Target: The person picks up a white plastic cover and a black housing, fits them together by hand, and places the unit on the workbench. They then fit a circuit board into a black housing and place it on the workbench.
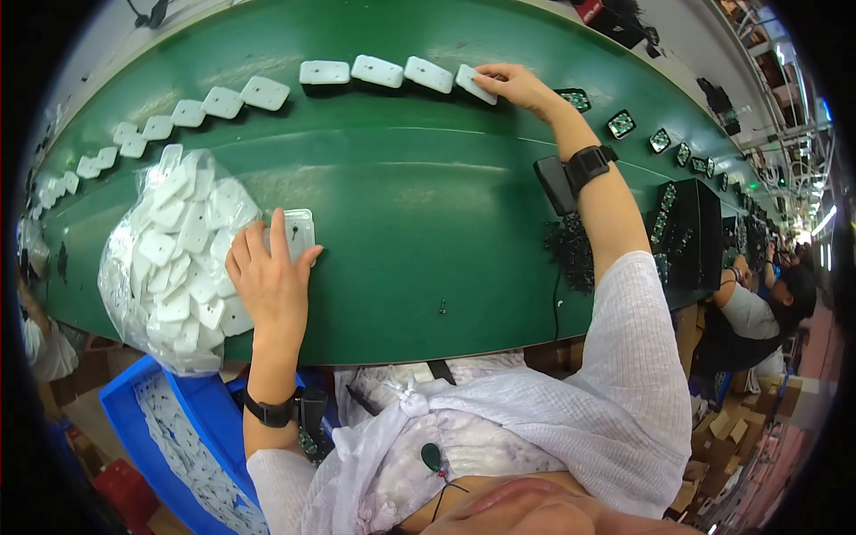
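Observation:
My right hand (517,87) reaches to the far side of the green table, fingers closed on the edge of a white plastic cover (473,86). That cover sits at the right end of a curved row of similar rounded white covers (428,75). Nearer me, my left hand (270,281) is spread, with its index finger and thumb beside another white cover (301,230) that lies with its hollow side up; the hand partly hides it. Just left of that hand, a clear plastic bag (183,259) bulges with many white covers.
Small green circuit boards in black cases (621,124) line the far right. A black box (691,234) and a heap of small dark parts (571,254) are at right. A screw (442,307) lies near the front edge. Blue bins (120,392) stand lower left; a co-worker (758,312) sits at right.

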The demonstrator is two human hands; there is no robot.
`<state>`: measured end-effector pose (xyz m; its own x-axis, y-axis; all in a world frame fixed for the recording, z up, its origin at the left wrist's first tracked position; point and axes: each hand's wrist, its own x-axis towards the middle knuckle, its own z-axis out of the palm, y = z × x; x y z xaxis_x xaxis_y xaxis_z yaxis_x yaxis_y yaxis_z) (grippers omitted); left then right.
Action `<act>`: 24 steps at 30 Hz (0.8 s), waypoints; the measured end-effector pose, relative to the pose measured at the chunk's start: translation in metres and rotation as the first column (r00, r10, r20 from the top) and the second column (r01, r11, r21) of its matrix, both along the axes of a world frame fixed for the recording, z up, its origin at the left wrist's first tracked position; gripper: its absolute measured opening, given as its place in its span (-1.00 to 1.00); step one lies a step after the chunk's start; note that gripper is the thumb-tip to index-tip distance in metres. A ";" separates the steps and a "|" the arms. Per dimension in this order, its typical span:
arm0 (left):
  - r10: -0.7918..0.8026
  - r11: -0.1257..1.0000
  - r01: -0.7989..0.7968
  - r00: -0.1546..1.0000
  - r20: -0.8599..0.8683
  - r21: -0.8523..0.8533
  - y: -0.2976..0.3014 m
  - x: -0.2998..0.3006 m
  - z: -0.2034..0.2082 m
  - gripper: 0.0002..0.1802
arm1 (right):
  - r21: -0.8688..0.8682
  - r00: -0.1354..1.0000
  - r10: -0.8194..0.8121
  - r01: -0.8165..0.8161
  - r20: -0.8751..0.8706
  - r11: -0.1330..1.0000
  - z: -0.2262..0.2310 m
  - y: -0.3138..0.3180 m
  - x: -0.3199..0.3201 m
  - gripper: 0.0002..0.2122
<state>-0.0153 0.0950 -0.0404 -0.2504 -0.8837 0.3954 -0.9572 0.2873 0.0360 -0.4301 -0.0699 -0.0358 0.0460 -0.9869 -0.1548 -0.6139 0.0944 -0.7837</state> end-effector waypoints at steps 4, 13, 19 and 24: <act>-0.033 0.999 0.035 0.999 -0.035 0.034 0.001 -0.006 0.000 -0.33 | -0.115 0.999 0.022 -0.027 -0.046 0.993 0.005 0.003 -0.009 -0.67; -0.003 1.000 0.003 1.000 -0.010 -0.027 0.004 -0.007 0.003 -0.33 | -0.197 0.664 -0.100 -0.073 -0.741 0.978 0.017 0.053 -0.092 -0.53; -0.114 0.992 0.119 0.990 -0.079 0.051 0.002 -0.012 -0.006 -0.30 | -0.301 0.744 -0.181 -0.028 -0.643 0.953 0.000 0.062 -0.129 -0.57; -0.197 0.980 0.195 0.980 -0.026 -0.047 0.001 -0.027 -0.011 -0.30 | -0.526 0.832 -0.443 0.226 -0.334 0.820 -0.001 0.080 -0.090 -0.58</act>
